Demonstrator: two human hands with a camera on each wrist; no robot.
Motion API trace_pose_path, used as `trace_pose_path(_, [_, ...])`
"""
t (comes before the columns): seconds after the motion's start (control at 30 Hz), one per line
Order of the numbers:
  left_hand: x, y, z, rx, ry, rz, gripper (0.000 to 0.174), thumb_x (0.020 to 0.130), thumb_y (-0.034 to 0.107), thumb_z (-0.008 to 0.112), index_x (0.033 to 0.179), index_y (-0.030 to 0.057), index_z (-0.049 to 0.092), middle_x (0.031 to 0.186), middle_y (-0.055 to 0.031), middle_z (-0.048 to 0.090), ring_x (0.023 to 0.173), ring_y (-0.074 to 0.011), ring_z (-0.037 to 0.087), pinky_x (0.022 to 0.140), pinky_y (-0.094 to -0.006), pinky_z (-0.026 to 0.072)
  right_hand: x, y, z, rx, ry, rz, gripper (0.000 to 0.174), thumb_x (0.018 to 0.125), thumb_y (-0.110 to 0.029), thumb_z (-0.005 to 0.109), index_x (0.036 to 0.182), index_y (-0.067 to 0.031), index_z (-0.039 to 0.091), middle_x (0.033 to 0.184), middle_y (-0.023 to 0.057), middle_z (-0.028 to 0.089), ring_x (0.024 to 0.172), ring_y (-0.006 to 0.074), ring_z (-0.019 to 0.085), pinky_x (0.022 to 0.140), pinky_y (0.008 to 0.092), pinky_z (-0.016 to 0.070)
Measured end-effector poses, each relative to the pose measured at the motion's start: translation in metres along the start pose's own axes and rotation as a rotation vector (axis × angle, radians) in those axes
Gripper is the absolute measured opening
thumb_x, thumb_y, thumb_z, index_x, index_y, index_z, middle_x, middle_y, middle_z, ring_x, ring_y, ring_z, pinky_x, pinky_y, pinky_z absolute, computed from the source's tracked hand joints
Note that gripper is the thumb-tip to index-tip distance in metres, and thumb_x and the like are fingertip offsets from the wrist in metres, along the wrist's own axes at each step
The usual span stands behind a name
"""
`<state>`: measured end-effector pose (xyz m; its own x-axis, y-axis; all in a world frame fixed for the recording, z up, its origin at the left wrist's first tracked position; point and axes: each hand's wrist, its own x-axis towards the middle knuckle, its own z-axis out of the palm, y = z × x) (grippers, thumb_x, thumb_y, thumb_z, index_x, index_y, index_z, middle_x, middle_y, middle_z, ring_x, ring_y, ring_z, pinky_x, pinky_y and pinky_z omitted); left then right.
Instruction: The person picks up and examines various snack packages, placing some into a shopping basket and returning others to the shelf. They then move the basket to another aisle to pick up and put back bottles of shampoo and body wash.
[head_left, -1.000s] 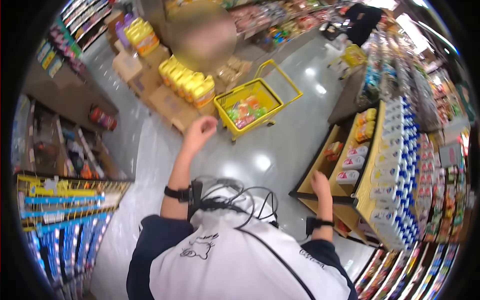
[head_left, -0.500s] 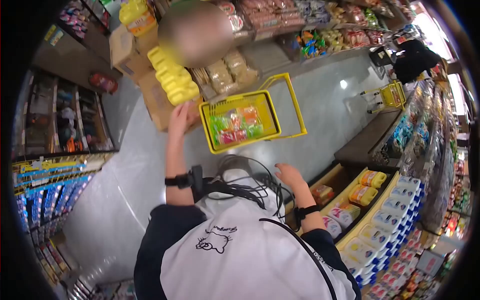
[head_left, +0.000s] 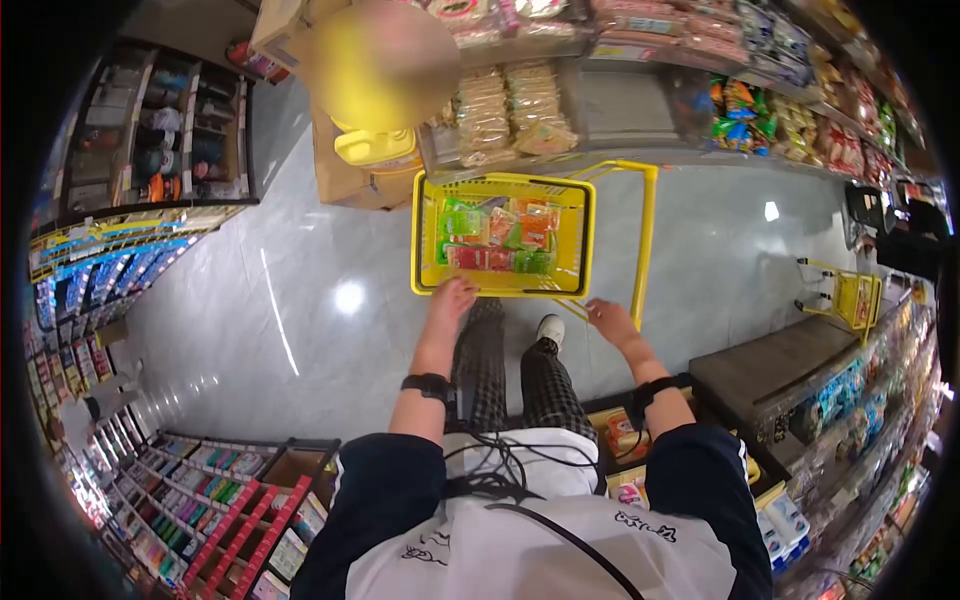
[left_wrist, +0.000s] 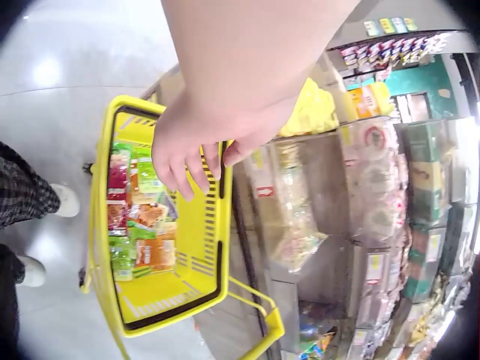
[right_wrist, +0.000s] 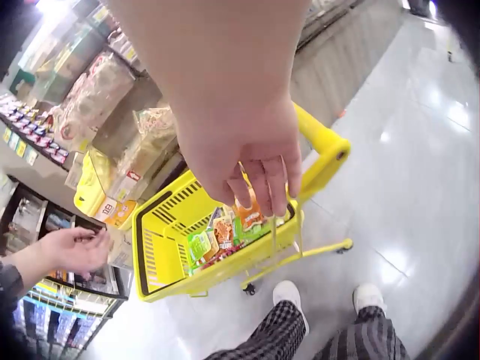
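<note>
A yellow shopping basket cart (head_left: pixel 585 215) stands directly in front of the person, with several colourful snack packets (head_left: pixel 490 235) lying on its floor. Close to the near left rim is the left hand (head_left: pixel 453 298); its fingers hang loosely bent, and nothing is between them. The right hand (head_left: pixel 612 320) hovers near the basket's near right corner, beside the yellow push handle (head_left: pixel 645 245). Its fingers droop, relaxed and holding nothing, in the right wrist view. From the left wrist camera, the left hand (left_wrist: pixel 199 146) overlaps the basket's rim.
Shelves with bagged food (head_left: pixel 510 115) run behind the cart. A yellow jug (head_left: pixel 375 147) sits on cardboard boxes (head_left: pixel 350 185) at the back left. Another yellow cart (head_left: pixel 857 298) stands at the right, near a low dark ledge (head_left: pixel 790 370). Stocked racks (head_left: pixel 215 500) are at the lower left.
The head view has turned, bringing the cart square in front. My left hand has gone from beside the yellow jugs to the basket's near rim; my right hand has left the bottle shelf for the handle side.
</note>
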<state>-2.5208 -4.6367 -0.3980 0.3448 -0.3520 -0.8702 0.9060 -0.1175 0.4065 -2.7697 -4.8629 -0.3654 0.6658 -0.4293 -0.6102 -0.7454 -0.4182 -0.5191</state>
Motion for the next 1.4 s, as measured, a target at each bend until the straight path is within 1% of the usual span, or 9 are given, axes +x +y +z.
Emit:
trace_pose_path(0.23, [0.088, -0.032, -0.002, -0.419, 0.044, -0.097, 0.041, 0.086, 0.021, 0.046, 0.124, 0.0062, 0.036, 0.128, -0.0123, 0.037, 0.116, -0.0279, 0.040, 0.094, -0.0402, 0.0327, 0.182, -0.011, 0.068, -0.083, 0.060, 0.052, 0.021, 0.075, -0.019, 0.053, 0.093, -0.0074, 0.058, 0.081, 0.0154, 0.061, 0.078, 0.0316, 0.059, 0.068, 0.0390, 0.0467])
trace_pose_path(0.33, [0.130, -0.041, -0.005, -0.506, 0.071, -0.021, 0.042, 0.086, 0.020, 0.044, 0.125, 0.0063, 0.034, 0.128, -0.0139, 0.035, 0.120, -0.0309, 0.033, 0.096, -0.0410, 0.0299, 0.249, -0.025, 0.131, -0.009, -0.051, 0.076, 0.031, 0.072, -0.018, 0.057, 0.101, -0.0065, 0.055, 0.095, 0.0132, 0.060, 0.087, 0.0307, 0.057, 0.075, 0.0393, 0.0455])
trace_pose_path(0.53, [0.192, -0.015, -0.015, -0.715, 0.399, -0.348, 0.047, 0.088, 0.035, 0.040, 0.128, 0.0108, 0.033, 0.134, -0.0059, 0.030, 0.121, -0.0254, 0.031, 0.098, -0.0414, 0.0262, 0.322, -0.107, 0.188, -0.515, 0.256, -0.427, 0.055, 0.068, -0.016, 0.063, 0.118, -0.0076, 0.041, 0.113, 0.0110, 0.050, 0.106, 0.0289, 0.046, 0.091, 0.0412, 0.0319])
trace_pose_path(0.67, [0.206, -0.016, -0.016, -0.654, 0.465, -0.238, 0.040, 0.089, 0.037, 0.037, 0.118, 0.0097, 0.041, 0.120, -0.0038, 0.042, 0.107, -0.0215, 0.041, 0.088, -0.0396, 0.0353, 0.362, -0.120, 0.207, -0.435, 0.141, -0.422, 0.053, 0.067, -0.022, 0.067, 0.113, -0.0083, 0.046, 0.108, 0.0140, 0.052, 0.100, 0.0343, 0.048, 0.085, 0.0420, 0.0383])
trace_pose_path(0.77, [0.240, -0.045, -0.023, -0.754, 0.570, -0.209, 0.027, 0.089, 0.025, 0.037, 0.104, 0.0071, 0.050, 0.098, -0.0056, 0.057, 0.082, -0.0200, 0.057, 0.073, -0.0342, 0.0475, 0.374, -0.109, 0.216, -0.440, -0.014, -0.286, 0.052, 0.066, -0.024, 0.068, 0.111, -0.0067, 0.048, 0.101, 0.0149, 0.055, 0.094, 0.0333, 0.052, 0.080, 0.0414, 0.0412])
trace_pose_path(0.83, [0.291, -0.105, -0.038, -0.845, 0.549, -0.158, 0.028, 0.090, 0.026, 0.035, 0.103, 0.0077, 0.051, 0.097, -0.0060, 0.058, 0.080, -0.0201, 0.058, 0.070, -0.0345, 0.0486, 0.374, -0.101, 0.219, -0.379, -0.099, -0.185, 0.050, 0.067, -0.025, 0.069, 0.108, -0.0054, 0.050, 0.095, 0.0159, 0.057, 0.090, 0.0330, 0.054, 0.076, 0.0407, 0.0429])
trace_pose_path(1.03, [0.283, -0.067, -0.033, -0.991, 0.303, -0.019, 0.046, 0.089, 0.043, 0.025, 0.105, 0.0070, 0.049, 0.099, -0.0084, 0.057, 0.084, -0.0242, 0.058, 0.074, -0.0400, 0.0478, 0.366, -0.081, 0.217, -0.250, -0.229, -0.245, 0.043, 0.070, -0.026, 0.067, 0.101, -0.0013, 0.050, 0.091, 0.0189, 0.057, 0.085, 0.0351, 0.055, 0.073, 0.0404, 0.0441])
trace_pose_path(1.23, [0.276, -0.075, -0.042, -0.708, 0.479, -0.085, 0.026, 0.087, 0.033, 0.038, 0.108, 0.0186, 0.047, 0.100, 0.0001, 0.051, 0.075, -0.0157, 0.048, 0.067, -0.0356, 0.0369, 0.338, -0.085, 0.183, -0.276, -0.030, -0.041, 0.034, 0.075, -0.019, 0.062, 0.100, -0.0005, 0.048, 0.087, 0.0188, 0.058, 0.075, 0.0329, 0.057, 0.067, 0.0388, 0.0439])
trace_pose_path(1.4, [0.286, -0.096, -0.042, -0.530, 0.589, -0.224, 0.032, 0.085, 0.021, 0.047, 0.116, 0.0157, 0.043, 0.102, -0.0014, 0.051, 0.072, -0.0142, 0.045, 0.065, -0.0323, 0.0342, 0.327, -0.043, 0.177, 0.304, 0.069, -0.033, 0.028, 0.077, -0.013, 0.062, 0.100, -0.0022, 0.049, 0.080, 0.0158, 0.057, 0.070, 0.0260, 0.057, 0.063, 0.0325, 0.0429])
